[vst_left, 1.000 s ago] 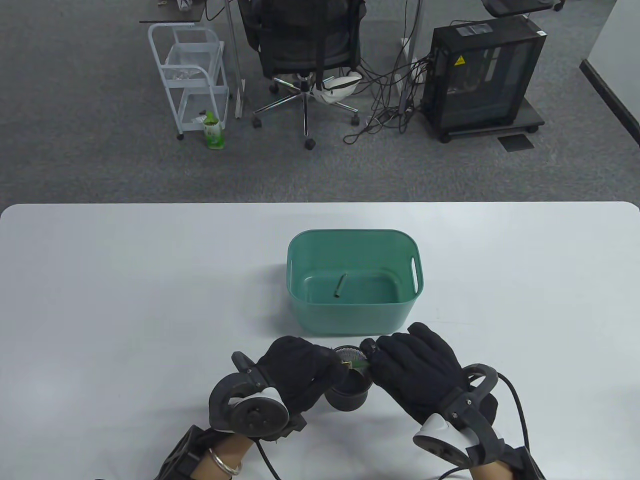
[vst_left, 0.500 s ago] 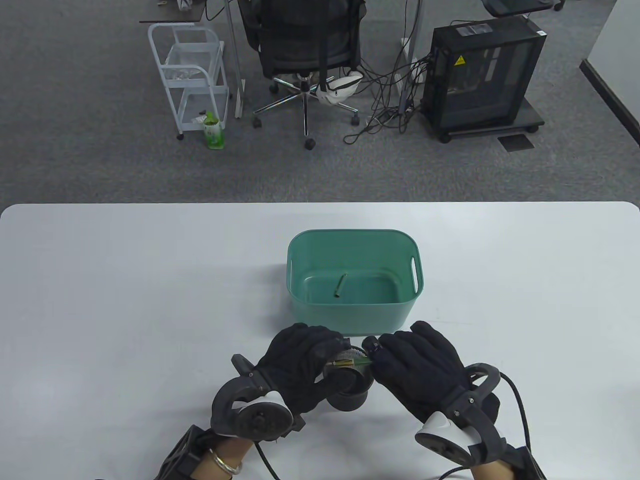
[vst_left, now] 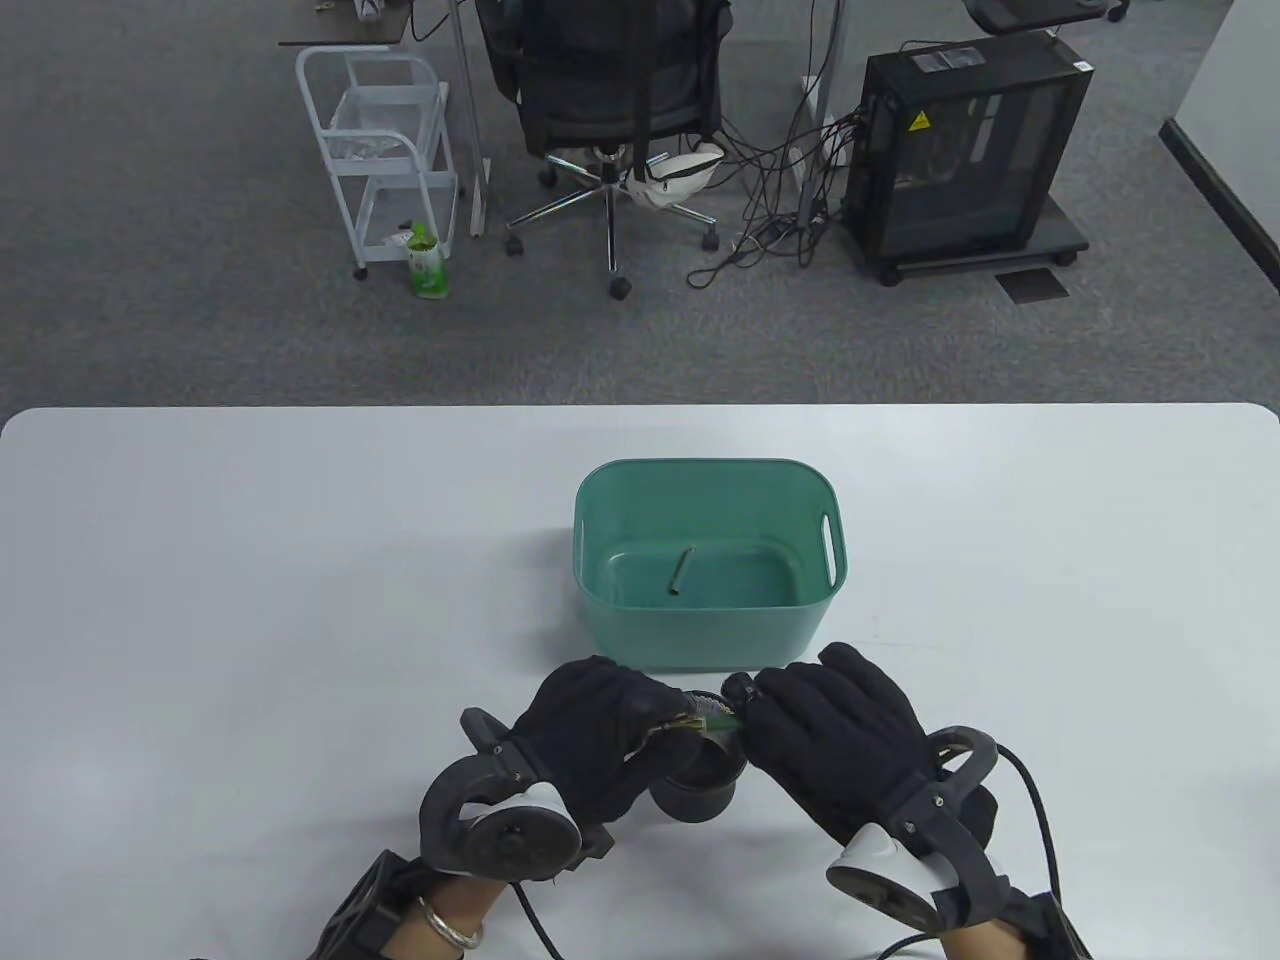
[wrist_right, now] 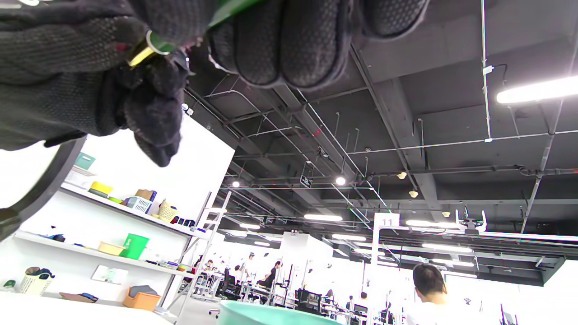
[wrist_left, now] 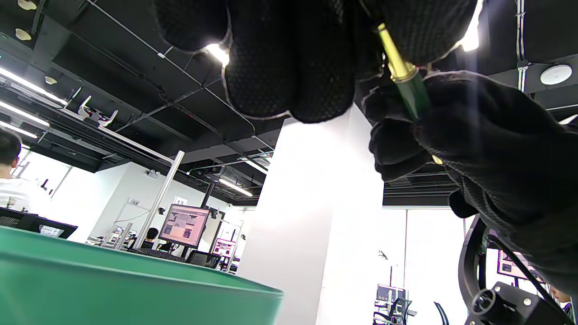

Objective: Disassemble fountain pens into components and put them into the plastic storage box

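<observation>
Here, the left hand (vst_left: pixel 600 735) and right hand (vst_left: pixel 835 735) each pinch one end of a green-and-gold fountain pen (wrist_left: pixel 403 74) over a black pen cup (vst_left: pixel 700 785) — apparently twisting it apart — just near of the teal storage box (vst_left: pixel 700 640), where one component (vst_left: pixel 682 571) lies.

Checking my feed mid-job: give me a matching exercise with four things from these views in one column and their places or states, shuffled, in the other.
Things:
1. green fountain pen with gold band
2. teal plastic storage box
3. small olive pen part
4. round black pot

Places or states:
A. lying on the box floor
B. gripped between the left hand and the right hand
C. standing on the white table just beyond the hands
D. on the table, below the pen

Pairs: 1-B, 2-C, 3-A, 4-D
</observation>
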